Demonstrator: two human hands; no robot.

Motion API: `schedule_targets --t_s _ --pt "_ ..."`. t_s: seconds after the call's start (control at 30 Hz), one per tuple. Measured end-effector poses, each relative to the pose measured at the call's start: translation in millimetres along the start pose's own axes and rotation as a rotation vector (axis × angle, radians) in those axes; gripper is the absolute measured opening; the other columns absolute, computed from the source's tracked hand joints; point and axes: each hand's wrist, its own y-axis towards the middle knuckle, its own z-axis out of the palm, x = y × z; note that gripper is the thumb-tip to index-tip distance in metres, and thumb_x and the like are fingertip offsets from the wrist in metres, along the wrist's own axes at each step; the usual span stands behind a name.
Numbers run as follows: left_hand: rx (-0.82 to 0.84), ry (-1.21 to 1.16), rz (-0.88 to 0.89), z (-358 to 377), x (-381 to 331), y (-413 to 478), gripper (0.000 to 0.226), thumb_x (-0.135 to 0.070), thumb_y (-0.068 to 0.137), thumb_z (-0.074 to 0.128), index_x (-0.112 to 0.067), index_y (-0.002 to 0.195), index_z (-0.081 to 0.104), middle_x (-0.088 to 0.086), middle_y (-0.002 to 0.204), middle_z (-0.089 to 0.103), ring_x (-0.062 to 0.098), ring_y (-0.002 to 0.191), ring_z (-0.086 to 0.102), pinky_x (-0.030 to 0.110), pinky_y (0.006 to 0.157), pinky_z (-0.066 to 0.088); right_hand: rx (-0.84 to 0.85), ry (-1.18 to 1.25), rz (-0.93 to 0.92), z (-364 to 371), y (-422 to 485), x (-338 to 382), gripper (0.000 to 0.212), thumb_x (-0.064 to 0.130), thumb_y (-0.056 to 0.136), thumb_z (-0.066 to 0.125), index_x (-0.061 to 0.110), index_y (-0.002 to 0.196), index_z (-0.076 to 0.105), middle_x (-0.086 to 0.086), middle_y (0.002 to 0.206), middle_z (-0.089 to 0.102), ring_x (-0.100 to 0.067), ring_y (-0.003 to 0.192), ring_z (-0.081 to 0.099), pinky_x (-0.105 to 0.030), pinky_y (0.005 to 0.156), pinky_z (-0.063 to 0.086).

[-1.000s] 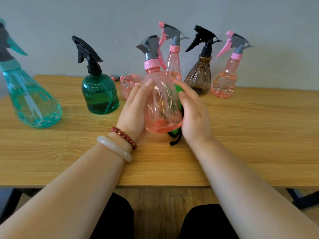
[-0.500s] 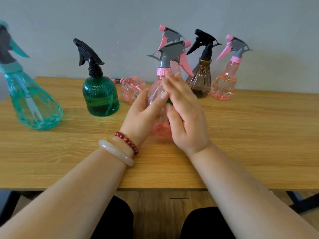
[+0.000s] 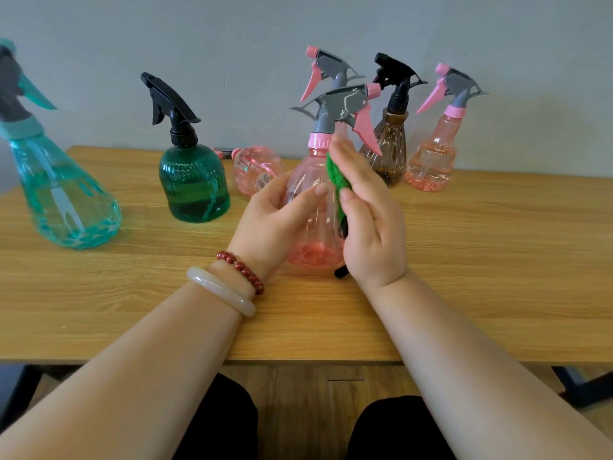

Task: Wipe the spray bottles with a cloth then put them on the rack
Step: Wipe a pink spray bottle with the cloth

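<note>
**Mid-wipe at the table.** Your left hand wraps fingers and thumb round the belly of the pink spray bottle. Your right hand, fingers straight and together, presses the green cloth flat against the bottle's shoulder, just under the collar. The bottle is upright near the front middle of the wooden table. Its base is on the wood or just above it, and the view does not settle which. No rack is in sight.

Judged from here, these are the risks:

- **Cloth:** It looks trapped by pressure rather than pinched, so a quick stroke down the slick plastic could let it slip from under your fingers.
- **Strap:** The cloth's dark strap dangles by the bottle's base and might snag.
- **Trigger:** Your right fingertips sit right beside the trigger, which juts out above them. A knock there could fire a spray if the bottle holds liquid. The deeper pink at the bottom may be liquid or only thicker plastic.
- **Hold:** A hard push from the right on that smooth, tapering wall could twist the bottle out of your left hand.

The background is crowded. A fallen pink bottle lies on its side just beyond your left fingers. A brown bottle and a far pink bottle stand close behind the trigger. A dark green bottle and a teal bottle stand to the left. Swing the bottle's head wide and you could topple one of them.
</note>
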Motion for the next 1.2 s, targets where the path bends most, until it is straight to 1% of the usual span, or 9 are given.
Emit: schedule_targets --t_s 0.13,0.33,0.47,0.57,0.7,0.77,0.93,1.1,1.2 --pt "0.0 -0.065 0.019 1.7 1.4 -0.9 0.035 -0.044 0.074 0.07 -0.024 0.102 0.067 -0.004 0.089 0.075 0.017 0.087 0.072 0.035 0.076 0.059 -0.01 0.196 0.306 -0.6 6.0 4.7 0.047 0.017 0.098 0.032 0.012 0.141 0.05 -0.003 0.146 0.05 -0.009 0.138 0.042 -0.037 0.117 0.032" --pt "-0.047 0.011 0.013 -1.7 1.0 -0.7 0.037 -0.051 0.075 0.067 -0.023 0.099 0.069 0.004 0.093 0.073 0.026 0.092 0.07 0.053 0.085 0.057 0.157 -0.065 -0.119 -2.1 1.1 -0.7 0.045 0.006 0.097 0.035 -0.008 0.14 0.042 -0.012 0.149 0.038 -0.019 0.144 0.031 -0.039 0.12 0.025" --pt "-0.005 -0.066 0.007 -1.7 0.5 -2.3 0.042 -0.046 0.072 0.068 -0.019 0.105 0.066 -0.003 0.09 0.074 0.017 0.087 0.071 0.033 0.075 0.057 0.05 0.124 0.238 -2.8 6.0 2.7 0.045 0.015 0.099 0.033 0.006 0.141 0.049 -0.001 0.144 0.05 -0.005 0.137 0.043 -0.027 0.115 0.033" --pt "-0.02 -0.109 -0.008 -0.2 -0.9 -1.6 0.058 -0.047 0.071 0.068 -0.013 0.116 0.057 -0.001 0.098 0.072 0.02 0.094 0.07 0.036 0.079 0.057 0.047 0.209 0.362 -4.1 6.2 3.9 0.045 0.019 0.099 0.032 0.008 0.136 0.054 0.003 0.134 0.059 -0.003 0.13 0.049 -0.018 0.11 0.035" --pt "-0.115 -0.198 -0.068 -1.4 -3.2 1.2 0.056 -0.045 0.076 0.068 -0.009 0.117 0.057 0.01 0.104 0.069 0.028 0.096 0.068 0.047 0.086 0.056 0.077 0.182 0.295 -2.7 2.7 5.5 0.047 0.023 0.099 0.035 0.009 0.142 0.047 -0.003 0.145 0.051 -0.009 0.138 0.042 -0.036 0.117 0.031" --pt "-0.131 -0.127 -0.063 -3.0 -3.7 2.0 0.052 -0.049 0.084 0.064 -0.012 0.121 0.061 0.014 0.11 0.07 0.03 0.102 0.068 0.048 0.089 0.057 0.065 0.1 0.189 -2.2 0.4 5.6 0.048 0.023 0.1 0.036 0.007 0.145 0.042 -0.004 0.149 0.045 -0.01 0.141 0.038 -0.032 0.118 0.03" --pt "-0.21 -0.009 -0.026 -2.9 -3.0 0.8 0.051 -0.056 0.087 0.055 -0.015 0.115 0.066 -0.004 0.103 0.074 0.008 0.099 0.07 0.03 0.084 0.058 0.021 -0.085 -0.007 -0.4 1.3 1.0 0.047 0.015 0.1 0.04 -0.004 0.143 0.039 -0.007 0.146 0.042 -0.018 0.141 0.037 -0.03 0.118 0.029" --pt "-0.016 -0.01 -0.029 2.0 -0.2 -0.6 0.047 -0.054 0.083 0.063 -0.026 0.12 0.061 -0.009 0.104 0.073 0.008 0.1 0.068 0.028 0.083 0.056 0.095 -0.195 -0.175 1.2 3.8 1.9 0.044 0.008 0.098 0.041 -0.005 0.14 0.045 -0.02 0.148 0.043 -0.028 0.143 0.035 -0.051 0.116 0.031" --pt "0.005 -0.04 -0.01 0.2 1.5 -0.4 0.05 -0.046 0.078 0.069 -0.024 0.122 0.059 0.0 0.109 0.073 0.019 0.103 0.07 0.038 0.086 0.058 0.092 -0.142 -0.136 1.2 5.2 3.7 0.044 0.009 0.098 0.039 -0.003 0.139 0.047 -0.016 0.148 0.044 -0.024 0.143 0.037 -0.045 0.117 0.031"
